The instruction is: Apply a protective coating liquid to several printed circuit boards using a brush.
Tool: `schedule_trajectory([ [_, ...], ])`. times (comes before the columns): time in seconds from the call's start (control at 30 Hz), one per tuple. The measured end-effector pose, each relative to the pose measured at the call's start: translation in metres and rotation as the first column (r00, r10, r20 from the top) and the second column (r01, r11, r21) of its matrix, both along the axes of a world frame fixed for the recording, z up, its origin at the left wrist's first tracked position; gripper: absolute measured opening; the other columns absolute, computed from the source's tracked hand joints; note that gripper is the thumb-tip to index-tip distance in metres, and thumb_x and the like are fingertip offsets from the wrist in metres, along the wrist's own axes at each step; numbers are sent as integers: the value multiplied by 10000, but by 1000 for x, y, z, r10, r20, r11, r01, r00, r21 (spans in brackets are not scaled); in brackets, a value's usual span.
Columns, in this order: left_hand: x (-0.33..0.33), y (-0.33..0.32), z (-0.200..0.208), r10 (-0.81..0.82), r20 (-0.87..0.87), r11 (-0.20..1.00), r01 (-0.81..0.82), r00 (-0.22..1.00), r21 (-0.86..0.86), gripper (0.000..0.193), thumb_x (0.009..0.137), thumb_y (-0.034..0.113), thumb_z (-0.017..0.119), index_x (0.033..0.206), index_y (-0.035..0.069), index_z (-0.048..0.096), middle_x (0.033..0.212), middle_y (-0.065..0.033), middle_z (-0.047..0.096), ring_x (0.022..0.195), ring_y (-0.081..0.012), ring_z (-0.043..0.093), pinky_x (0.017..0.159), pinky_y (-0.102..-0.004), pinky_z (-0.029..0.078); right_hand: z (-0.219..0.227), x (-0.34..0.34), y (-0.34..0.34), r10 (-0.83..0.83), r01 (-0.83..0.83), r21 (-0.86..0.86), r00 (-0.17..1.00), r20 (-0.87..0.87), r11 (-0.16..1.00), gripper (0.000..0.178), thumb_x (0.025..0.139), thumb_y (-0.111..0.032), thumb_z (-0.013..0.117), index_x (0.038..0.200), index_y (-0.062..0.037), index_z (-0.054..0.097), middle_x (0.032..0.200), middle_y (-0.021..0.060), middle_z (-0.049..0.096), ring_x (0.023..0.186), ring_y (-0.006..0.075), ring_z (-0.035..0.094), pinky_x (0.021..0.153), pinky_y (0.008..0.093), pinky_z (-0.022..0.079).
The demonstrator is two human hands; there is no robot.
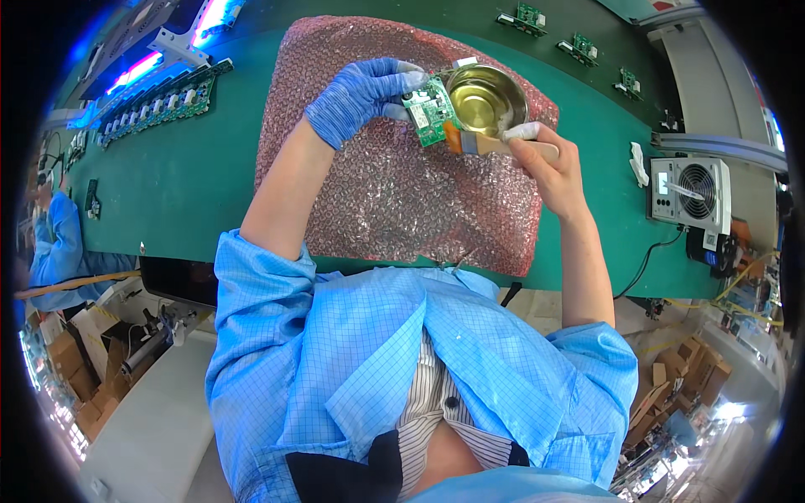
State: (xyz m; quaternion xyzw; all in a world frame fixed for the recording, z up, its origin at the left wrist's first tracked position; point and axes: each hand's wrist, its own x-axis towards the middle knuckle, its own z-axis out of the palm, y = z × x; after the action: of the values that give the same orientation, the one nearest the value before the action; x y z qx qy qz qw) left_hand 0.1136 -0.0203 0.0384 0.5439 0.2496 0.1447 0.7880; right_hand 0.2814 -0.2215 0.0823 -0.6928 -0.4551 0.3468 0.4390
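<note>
My left hand [362, 94], in a blue knit glove with pale fingertips, grips a green circuit board [430, 113] by its upper left edge. White and dark components cover the board's face. In my right hand [547, 164], bare apart from white finger covers, is a flat brush [495, 146] with a wooden handle and orange-brown bristles. The bristle end touches or nearly touches the board's lower right edge. Just behind the brush stands a round metal bowl [486, 99] holding a yellowish clear liquid.
Pink bubble wrap [394, 201] covers the middle of the green table [176, 197]. A row of joined boards [159, 109] lies at left under a lit fixture. Several loose boards [579, 49] lie at the far right. A white fan unit [692, 191] stands at the right edge.
</note>
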Motion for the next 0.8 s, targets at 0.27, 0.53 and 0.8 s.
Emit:
schedule_trajectory([
  [0.27, 4, -5, 3, -9, -53, 999, 12, 999, 50, 333, 720, 269, 638, 965, 51, 575, 812, -34, 599, 652, -81, 575, 509, -168, 463, 8, -15, 15, -101, 100, 304, 995, -15, 948, 168, 785, -155, 561, 869, -10, 575, 717, 1, 559, 617, 39, 491, 532, 163, 381],
  [0.53, 4, -10, 9, 57, -33, 992, -53, 998, 113, 297, 715, 230, 643, 936, 42, 578, 768, -50, 602, 645, -106, 586, 525, -197, 490, 10, -21, 21, 37, -97, 189, 954, 298, 977, 145, 803, -144, 531, 862, -16, 565, 725, 26, 569, 669, 71, 518, 601, 204, 412],
  [0.8, 2, -7, 10, 5, -35, 996, -1, 999, 90, 317, 711, 253, 646, 957, 63, 580, 839, -35, 598, 729, -112, 589, 584, -208, 502, 14, -8, 8, -133, 144, 265, 989, -57, 953, 152, 782, -170, 544, 833, -32, 583, 685, -9, 548, 572, 26, 457, 495, 159, 339],
])
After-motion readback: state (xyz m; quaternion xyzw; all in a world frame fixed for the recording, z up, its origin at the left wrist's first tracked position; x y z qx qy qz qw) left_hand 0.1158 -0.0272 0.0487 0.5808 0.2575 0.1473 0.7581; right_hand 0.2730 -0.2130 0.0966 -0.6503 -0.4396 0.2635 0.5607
